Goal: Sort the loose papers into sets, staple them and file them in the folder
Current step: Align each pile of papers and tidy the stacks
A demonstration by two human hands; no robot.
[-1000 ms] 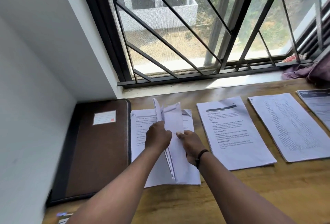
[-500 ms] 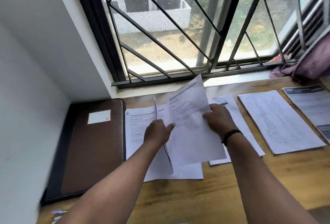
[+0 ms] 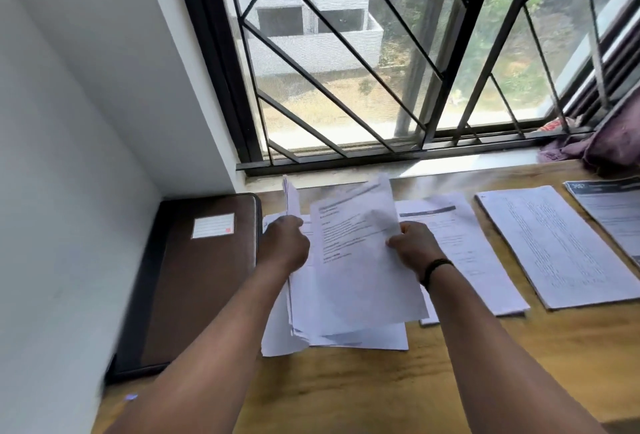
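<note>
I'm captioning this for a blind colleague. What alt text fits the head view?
Left hand grips a sheaf of papers while right hand pinches one printed sheet above a wooden desk; brown folder lies left.

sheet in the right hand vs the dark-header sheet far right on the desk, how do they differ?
The held sheet is lifted and tilted, pinched at its right edge by the right hand; the dark-header sheet lies flat on the desk, untouched. The held sheet is plain white with text lines; the dark-header sheet has a dark band across its top and is cut off by the frame edge. Both are printed pages.
</note>
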